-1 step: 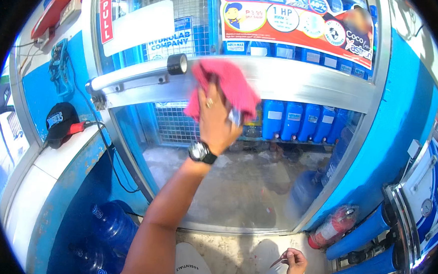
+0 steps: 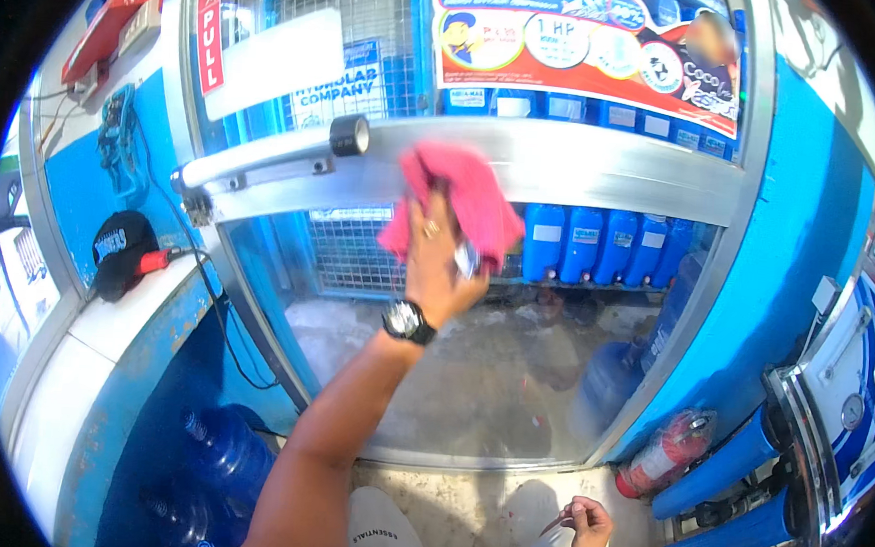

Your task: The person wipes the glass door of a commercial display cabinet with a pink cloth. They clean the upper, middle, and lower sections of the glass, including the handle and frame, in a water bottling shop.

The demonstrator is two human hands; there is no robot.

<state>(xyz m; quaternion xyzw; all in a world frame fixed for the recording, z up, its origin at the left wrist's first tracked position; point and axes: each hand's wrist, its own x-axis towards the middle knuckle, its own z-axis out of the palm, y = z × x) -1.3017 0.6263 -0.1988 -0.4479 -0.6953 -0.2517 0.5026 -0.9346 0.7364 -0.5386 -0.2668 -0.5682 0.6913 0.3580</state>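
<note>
A pink cloth [image 2: 478, 191], blurred by motion, lies bunched against the wide metal crossbar [image 2: 614, 174] of a glass door. My left hand [image 2: 438, 264], with a ring and a black wristwatch, presses the cloth there, fingers pointing up over it. Something small and shiny shows by the thumb side of that hand; I cannot make out what it is. Low on the right, above my light trousers [image 2: 382, 531], my right hand [image 2: 590, 532] is curled. A thin brownish thing shows at its fingertips, too small to name.
Left of the cloth, a push bar [image 2: 264, 158] with a black end sticks out from the door. A ledge with a black cap [image 2: 123, 254] and large blue bottles [image 2: 226, 451] stand left. At right are a wrapped red fire extinguisher [image 2: 662, 453] and blue filter housings [image 2: 725, 482].
My left hand and the cloth have shifted slightly right and down along the crossbar. My right hand stays curled in the same place.
</note>
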